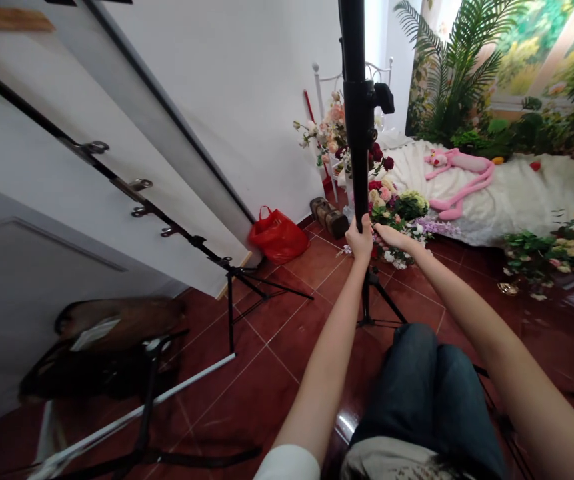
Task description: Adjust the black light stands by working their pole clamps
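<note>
A black light stand rises upright in the middle, its tripod legs spread on the red tiles. My left hand is wrapped round its pole, thumb pointing up. Just to the right of the pole is my right hand, its fingers pointing at the pole and partly hidden; whether they grip anything is unclear. Above my hands, a black clamp knob sticks out to the right of the pole. Bunches of flowers stand behind the pole and my hands.
A red bag and a brown case lie by the wall. Left stands another tripod, near a white pole. A pink plush toy lies on the white-covered bed. More flowers are at right.
</note>
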`<action>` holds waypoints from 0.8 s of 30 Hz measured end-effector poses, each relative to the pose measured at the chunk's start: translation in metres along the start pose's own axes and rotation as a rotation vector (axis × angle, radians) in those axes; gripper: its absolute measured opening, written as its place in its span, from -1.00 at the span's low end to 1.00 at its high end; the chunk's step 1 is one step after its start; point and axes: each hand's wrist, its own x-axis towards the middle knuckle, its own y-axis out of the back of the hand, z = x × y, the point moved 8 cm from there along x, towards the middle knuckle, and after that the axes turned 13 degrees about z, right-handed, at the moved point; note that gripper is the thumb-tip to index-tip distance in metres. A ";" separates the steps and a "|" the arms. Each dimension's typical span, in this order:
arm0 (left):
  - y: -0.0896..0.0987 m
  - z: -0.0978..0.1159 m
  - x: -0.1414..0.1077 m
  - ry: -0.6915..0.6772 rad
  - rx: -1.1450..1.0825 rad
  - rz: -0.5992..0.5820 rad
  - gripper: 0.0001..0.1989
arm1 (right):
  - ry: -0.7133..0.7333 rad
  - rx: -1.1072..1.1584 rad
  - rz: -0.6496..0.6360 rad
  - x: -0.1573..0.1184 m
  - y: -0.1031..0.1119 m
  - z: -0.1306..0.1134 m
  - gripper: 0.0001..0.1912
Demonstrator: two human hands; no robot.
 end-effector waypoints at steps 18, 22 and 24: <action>0.001 0.007 0.000 -0.019 -0.011 0.008 -0.40 | 0.008 -0.097 0.139 -0.017 0.031 -0.023 -0.80; 0.001 0.006 -0.001 -0.026 0.038 -0.003 -0.41 | 0.001 -0.206 0.113 -0.001 0.024 -0.037 -0.72; 0.000 0.005 -0.001 -0.020 0.057 -0.005 -0.41 | 0.012 -0.312 0.136 0.006 0.023 -0.040 -0.61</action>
